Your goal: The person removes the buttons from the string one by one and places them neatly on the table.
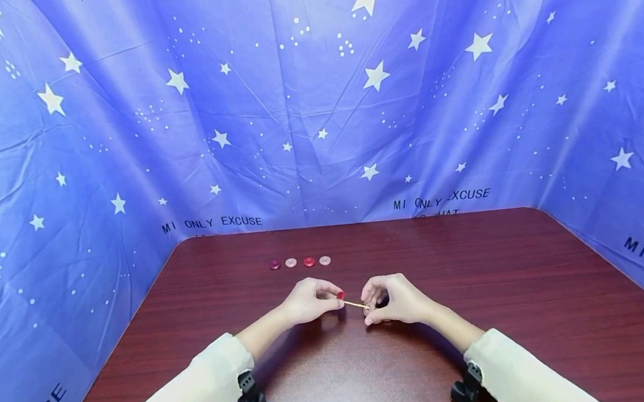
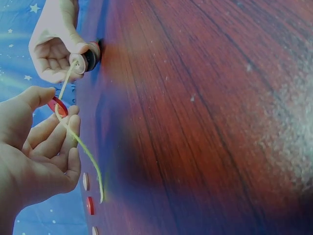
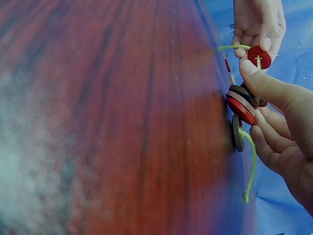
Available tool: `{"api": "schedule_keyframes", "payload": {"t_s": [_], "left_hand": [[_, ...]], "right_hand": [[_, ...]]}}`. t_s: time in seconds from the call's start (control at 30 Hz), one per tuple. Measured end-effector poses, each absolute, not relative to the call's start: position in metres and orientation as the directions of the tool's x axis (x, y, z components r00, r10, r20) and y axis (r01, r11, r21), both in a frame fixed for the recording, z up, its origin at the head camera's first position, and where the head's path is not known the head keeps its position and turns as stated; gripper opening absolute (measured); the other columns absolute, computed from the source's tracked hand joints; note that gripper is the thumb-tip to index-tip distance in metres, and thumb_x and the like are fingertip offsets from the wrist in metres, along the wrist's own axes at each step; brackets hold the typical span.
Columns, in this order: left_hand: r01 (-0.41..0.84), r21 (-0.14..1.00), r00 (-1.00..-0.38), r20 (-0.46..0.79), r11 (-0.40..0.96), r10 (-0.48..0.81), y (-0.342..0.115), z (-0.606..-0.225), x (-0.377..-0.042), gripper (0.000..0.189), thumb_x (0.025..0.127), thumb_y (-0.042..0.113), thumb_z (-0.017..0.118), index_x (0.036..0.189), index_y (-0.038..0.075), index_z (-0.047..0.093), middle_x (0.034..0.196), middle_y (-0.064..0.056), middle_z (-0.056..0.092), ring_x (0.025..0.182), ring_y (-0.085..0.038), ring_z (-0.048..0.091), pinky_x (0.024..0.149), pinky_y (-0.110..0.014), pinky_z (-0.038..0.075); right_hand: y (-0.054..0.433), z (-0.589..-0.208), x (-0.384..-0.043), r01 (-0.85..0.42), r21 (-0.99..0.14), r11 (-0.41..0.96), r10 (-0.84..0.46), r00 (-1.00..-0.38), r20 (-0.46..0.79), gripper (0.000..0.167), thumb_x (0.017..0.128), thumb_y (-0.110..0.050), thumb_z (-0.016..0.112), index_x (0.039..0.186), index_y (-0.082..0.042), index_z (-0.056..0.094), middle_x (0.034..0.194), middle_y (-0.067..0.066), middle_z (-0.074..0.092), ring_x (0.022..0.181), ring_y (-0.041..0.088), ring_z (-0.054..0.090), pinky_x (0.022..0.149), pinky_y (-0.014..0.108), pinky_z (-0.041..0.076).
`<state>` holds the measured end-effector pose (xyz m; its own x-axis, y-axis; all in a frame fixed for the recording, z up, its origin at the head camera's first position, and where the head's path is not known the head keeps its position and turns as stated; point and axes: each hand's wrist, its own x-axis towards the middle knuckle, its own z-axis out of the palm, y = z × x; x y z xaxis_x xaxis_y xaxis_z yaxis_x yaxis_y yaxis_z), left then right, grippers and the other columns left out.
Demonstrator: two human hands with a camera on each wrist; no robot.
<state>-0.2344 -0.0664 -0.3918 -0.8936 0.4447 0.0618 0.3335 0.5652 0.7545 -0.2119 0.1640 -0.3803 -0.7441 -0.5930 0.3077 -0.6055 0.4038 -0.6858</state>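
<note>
Red button [image 3: 259,53] — sitting threaded on yellow cord [image 1: 356,304], being pinched by left hand [image 1: 309,301], lying left of button stack [image 3: 243,104] and slightly farther. Clamping stack with right hand [image 1: 398,298] — holding cord straight between, sloping rightward and slightly near.

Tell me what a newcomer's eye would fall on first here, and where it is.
Probably the blue curtain with its white stars, rising behind the dark red table and along both sides. Next come the hands over the table: the left hand pinches a red button threaded on yellow string, and the right hand holds a stack of buttons on it. Four loose buttons lie in a row beyond them.
</note>
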Motion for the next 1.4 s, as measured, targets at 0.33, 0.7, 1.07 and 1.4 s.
{"api": "schedule_keyframes", "payload": {"t_s": [0.33, 0.7, 1.07, 1.4], "left_hand": [[0.373, 0.753, -0.874, 0.089, 0.542, 0.478, -0.075, -0.39, -0.235, 0.023, 0.081, 0.017, 0.073, 0.101, 0.006, 0.073, 0.088, -0.008, 0.076, 0.086, -0.015, 0.071, 0.082, -0.025, 0.053], [0.365, 0.758, -0.878, 0.086, 0.541, 0.472, -0.082, -0.389, -0.236, 0.024, 0.079, 0.016, 0.074, 0.102, 0.007, 0.073, 0.089, -0.009, 0.076, 0.085, -0.011, 0.07, 0.081, -0.024, 0.053], [0.312, 0.787, -0.9, 0.067, 0.531, 0.43, -0.087, -0.389, -0.237, 0.025, 0.078, 0.017, 0.075, 0.101, 0.006, 0.074, 0.087, -0.009, 0.076, 0.081, -0.006, 0.067, 0.079, -0.024, 0.051], [0.343, 0.79, -0.887, 0.094, 0.508, 0.452, -0.096, -0.39, -0.238, 0.025, 0.08, 0.015, 0.076, 0.102, 0.005, 0.073, 0.089, -0.012, 0.076, 0.085, -0.014, 0.07, 0.081, -0.026, 0.055]], "right_hand": [[0.165, -0.377, -0.21, -0.614, -0.683, 0.395, -0.605, -0.733, 0.309, 0.031, 0.068, -0.001, 0.083, 0.092, 0.005, 0.065, 0.075, 0.018, 0.07, 0.068, 0.027, 0.067, 0.065, 0.041, 0.054], [0.172, -0.406, -0.229, -0.611, -0.677, 0.41, -0.591, -0.744, 0.314, 0.032, 0.067, -0.008, 0.085, 0.093, -0.003, 0.066, 0.075, 0.01, 0.071, 0.068, 0.019, 0.066, 0.065, 0.038, 0.054], [0.175, -0.409, -0.232, -0.624, -0.663, 0.412, -0.599, -0.734, 0.319, 0.029, 0.07, -0.014, 0.085, 0.092, -0.008, 0.067, 0.075, 0.005, 0.072, 0.067, 0.012, 0.066, 0.067, 0.037, 0.055], [0.168, -0.381, -0.212, -0.625, -0.664, 0.41, -0.603, -0.732, 0.317, 0.026, 0.07, -0.001, 0.082, 0.089, 0.001, 0.065, 0.073, 0.014, 0.07, 0.067, 0.023, 0.067, 0.067, 0.042, 0.055]]}}
